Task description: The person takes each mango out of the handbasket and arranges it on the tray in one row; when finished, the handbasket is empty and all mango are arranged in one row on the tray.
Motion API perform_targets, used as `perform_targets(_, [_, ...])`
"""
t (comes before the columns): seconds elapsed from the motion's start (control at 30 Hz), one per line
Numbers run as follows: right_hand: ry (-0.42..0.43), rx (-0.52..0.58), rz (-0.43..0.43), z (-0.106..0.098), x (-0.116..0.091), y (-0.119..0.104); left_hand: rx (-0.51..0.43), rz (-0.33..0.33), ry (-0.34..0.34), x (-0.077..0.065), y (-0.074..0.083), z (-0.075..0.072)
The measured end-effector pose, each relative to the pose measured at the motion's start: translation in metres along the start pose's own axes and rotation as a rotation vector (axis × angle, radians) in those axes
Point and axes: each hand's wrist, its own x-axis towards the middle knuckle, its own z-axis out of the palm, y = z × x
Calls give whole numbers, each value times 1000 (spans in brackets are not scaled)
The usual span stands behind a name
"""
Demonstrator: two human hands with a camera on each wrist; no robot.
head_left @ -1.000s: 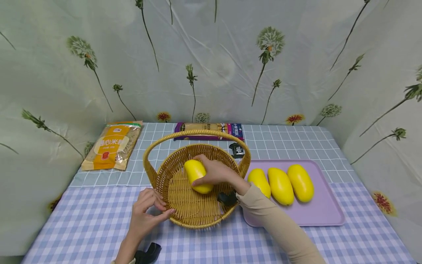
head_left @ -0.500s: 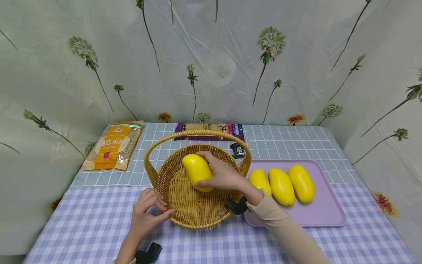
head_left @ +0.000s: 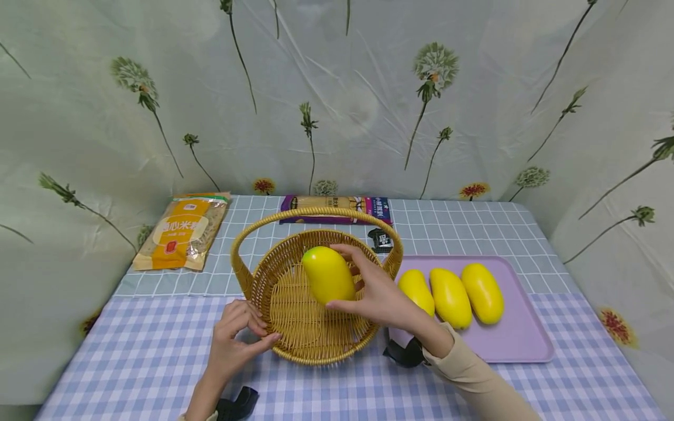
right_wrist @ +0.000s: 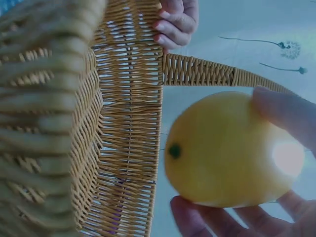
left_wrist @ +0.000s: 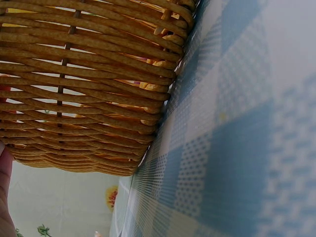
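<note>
A yellow mango [head_left: 327, 276] with a green tip is held in my right hand [head_left: 374, 292], the thumb on its near side and the fingers round its far side. It hangs over the wicker basket [head_left: 295, 333], level with the rim or above it in the right wrist view. My left hand [head_left: 234, 336] pinches the basket's rim at the near left, fingers over the edge and thumb along the front. The left wrist view shows the woven basket wall [left_wrist: 84, 94] standing on the checked cloth. Inside the basket only bare woven floor shows.
Right of the basket lies a purple tray [head_left: 518, 333] with three mangoes [head_left: 449, 298] side by side. The basket's tall handle [head_left: 316, 211] arches over its back. Behind are an orange food bag [head_left: 181, 234], a purple packet [head_left: 337, 209] and a small black packet [head_left: 380, 240].
My right hand has lifted the mango from the basket's floor and drawn it up and slightly right. The left hand stays on the rim, and the tray's mangoes have not moved.
</note>
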Motion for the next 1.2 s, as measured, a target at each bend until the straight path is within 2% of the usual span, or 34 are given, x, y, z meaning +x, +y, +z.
perform_targets(0.3, [77,77,-5,-6,-26,1,4,-7,0,0,0,1])
perform_targets(0.47, [119,92,-64,-10,-39,3,7,-10,5,0,1,1])
perform_targets(0.63, [175,108,-98,-20,-54,7,7,-26,1,1,2,0])
perform_targets(0.77, [226,165,-106,-32,-68,14,3,-34,0,1,2,0])
perform_targets(1.0, [385,296,-128,-57,-89,31,-3,-35,1,2,2,0])
perform_targets(1.2, [535,382,-53,-76,-103,43,-2,-37,1,1,2,0])
